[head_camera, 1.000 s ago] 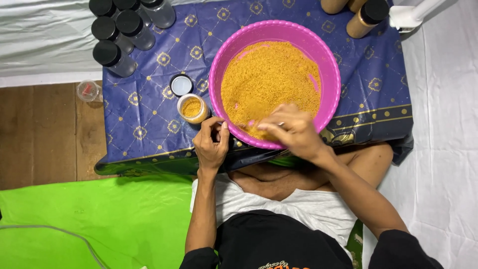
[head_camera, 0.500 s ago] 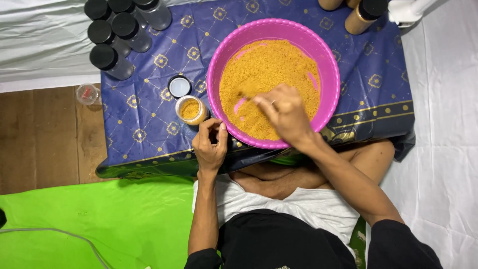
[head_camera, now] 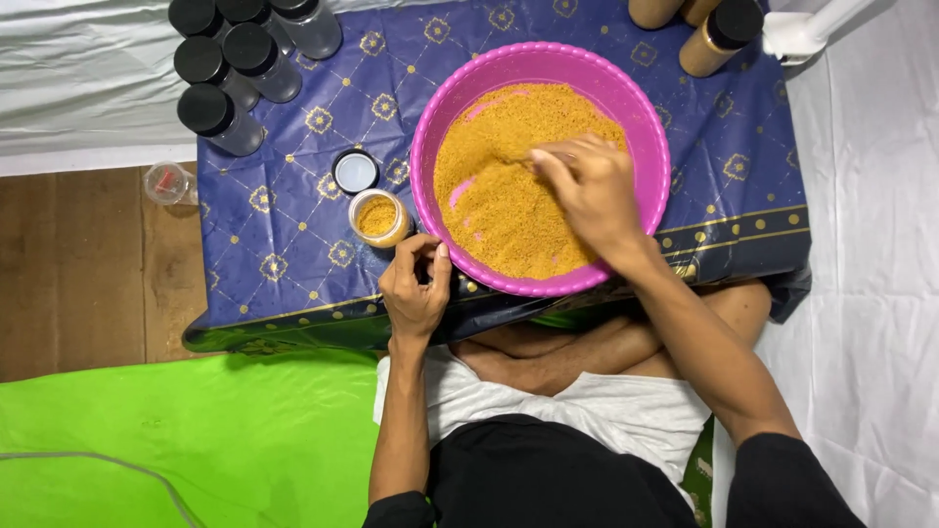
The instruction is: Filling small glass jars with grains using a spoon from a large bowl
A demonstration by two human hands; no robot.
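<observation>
Pink bowl [head_camera: 540, 68] of orange crumbs [head_camera: 509, 196] sits on blue cloth [head_camera: 293, 244]. Right hand [head_camera: 587, 191] is in the crumbs, fingers pinched together. Left hand [head_camera: 416, 288], loosely curled and empty, rests at bowl's near-left rim, just beside open small jar [head_camera: 380, 217]; black lid [head_camera: 355, 172] lies beyond the jar.

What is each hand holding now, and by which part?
It cannot be told. The right hand digs into the orange crumbs; the left hand is curled beside the pink bowl, with nothing visible in it.
</observation>
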